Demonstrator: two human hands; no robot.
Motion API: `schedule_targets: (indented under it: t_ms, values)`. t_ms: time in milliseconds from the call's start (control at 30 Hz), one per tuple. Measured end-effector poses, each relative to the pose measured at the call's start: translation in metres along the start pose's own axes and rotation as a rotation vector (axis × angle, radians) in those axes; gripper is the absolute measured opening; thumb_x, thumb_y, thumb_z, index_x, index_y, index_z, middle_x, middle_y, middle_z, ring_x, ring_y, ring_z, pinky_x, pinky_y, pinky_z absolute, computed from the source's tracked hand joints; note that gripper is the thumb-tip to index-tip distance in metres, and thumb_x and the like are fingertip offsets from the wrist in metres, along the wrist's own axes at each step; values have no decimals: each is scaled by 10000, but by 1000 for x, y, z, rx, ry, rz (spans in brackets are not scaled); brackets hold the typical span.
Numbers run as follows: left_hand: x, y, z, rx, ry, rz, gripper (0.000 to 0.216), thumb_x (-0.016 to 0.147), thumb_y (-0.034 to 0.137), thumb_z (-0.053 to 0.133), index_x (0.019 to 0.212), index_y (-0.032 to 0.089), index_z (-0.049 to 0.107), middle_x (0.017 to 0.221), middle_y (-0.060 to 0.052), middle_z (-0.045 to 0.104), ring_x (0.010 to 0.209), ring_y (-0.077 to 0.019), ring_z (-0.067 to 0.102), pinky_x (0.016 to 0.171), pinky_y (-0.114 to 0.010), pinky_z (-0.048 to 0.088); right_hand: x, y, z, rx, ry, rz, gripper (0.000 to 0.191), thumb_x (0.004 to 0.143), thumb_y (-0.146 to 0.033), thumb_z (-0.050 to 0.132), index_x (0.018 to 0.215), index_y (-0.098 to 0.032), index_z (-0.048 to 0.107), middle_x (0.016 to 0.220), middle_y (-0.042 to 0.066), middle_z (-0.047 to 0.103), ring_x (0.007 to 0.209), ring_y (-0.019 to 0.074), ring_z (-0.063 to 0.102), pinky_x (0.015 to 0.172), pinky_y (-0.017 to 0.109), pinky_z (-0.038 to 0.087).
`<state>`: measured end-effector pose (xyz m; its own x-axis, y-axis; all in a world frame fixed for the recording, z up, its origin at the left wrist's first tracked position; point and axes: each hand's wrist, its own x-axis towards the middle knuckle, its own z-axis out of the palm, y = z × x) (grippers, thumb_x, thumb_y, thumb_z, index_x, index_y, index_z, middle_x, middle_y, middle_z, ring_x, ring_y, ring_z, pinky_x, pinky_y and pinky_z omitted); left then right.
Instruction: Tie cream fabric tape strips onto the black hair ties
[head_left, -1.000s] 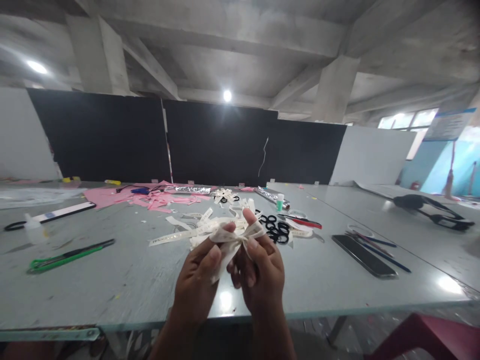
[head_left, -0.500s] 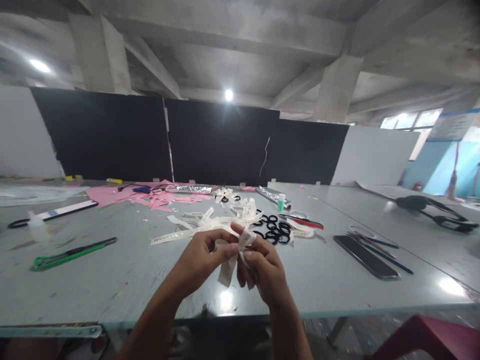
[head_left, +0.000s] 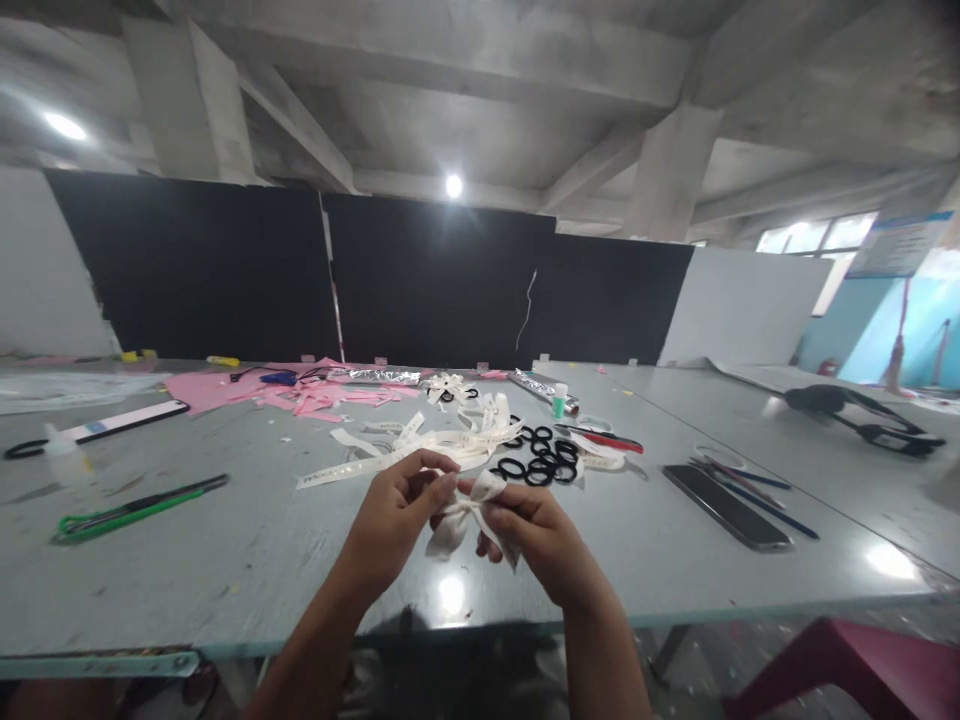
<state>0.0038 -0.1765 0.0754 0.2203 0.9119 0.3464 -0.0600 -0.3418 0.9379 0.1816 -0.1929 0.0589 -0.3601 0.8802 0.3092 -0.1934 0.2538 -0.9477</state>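
A white ribbon bow [head_left: 469,510] is held above the near part of the table, with a knot at its middle and tails hanging down. My left hand [head_left: 401,510] pinches its left side between thumb and fingers. On the right side my right hand [head_left: 532,530] grips the loop, thumb in front. Just beyond the hands lies a loose heap of white printed ribbon strips [head_left: 427,443]. Black elastic hair ties [head_left: 544,460] are piled to the right of the heap. Farther back sits a small cluster of white bows [head_left: 448,387] with black rings.
Pink scraps [head_left: 300,390] spread at the back left. A green-handled cutter [head_left: 142,510] lies at left, a phone [head_left: 724,508] and thin rods [head_left: 757,490] at right. Red-handled scissors [head_left: 611,441] and a glue stick [head_left: 559,400] are beyond the ties. A red stool [head_left: 847,670] stands below the edge.
The hands have moved slightly apart. The ribbon between them, bunched and folded before, now shows as a bow with a knot and two sides. The camera view has shifted slightly.
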Motion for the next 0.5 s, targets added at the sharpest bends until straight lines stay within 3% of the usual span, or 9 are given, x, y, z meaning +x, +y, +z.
schedule_targets:
  t_ms: [100, 200, 300, 500]
  values:
    - [1, 2, -4, 33, 13, 16, 293, 826, 420, 557, 991, 179, 581, 642, 24, 556, 568, -101, 500, 526, -200, 397, -1, -3, 4, -34, -67, 41, 328, 839, -272, 568, 1139, -155, 627, 642, 8, 582, 511, 79, 494, 487, 194, 402]
    - [1, 8, -7, 102, -193, -11, 271, 808, 402, 581, 910, 154, 625, 738, -14, 600, 686, -132, 544, 604, -216, 411, -1, -6, 6, -84, -120, 52, 353, 847, -275, 556, 1184, -177, 595, 657, -3, 564, 499, 70, 462, 483, 195, 403]
    - [-1, 10, -7, 124, -342, -74, 245, 771, 378, 628, 763, 134, 637, 683, -10, 588, 633, -119, 517, 564, -206, 377, -2, -8, 7, -143, -151, 41, 368, 838, -309, 578, 1185, -186, 592, 709, 4, 565, 542, 78, 464, 511, 202, 407]
    - [-2, 2, -5, -28, -343, -179, 294, 744, 410, 656, 812, 124, 636, 712, -31, 611, 612, -125, 529, 576, -228, 394, -7, -16, -1, -224, -237, -37, 317, 843, -405, 563, 1000, -149, 666, 775, 34, 580, 703, 134, 500, 657, 252, 420]
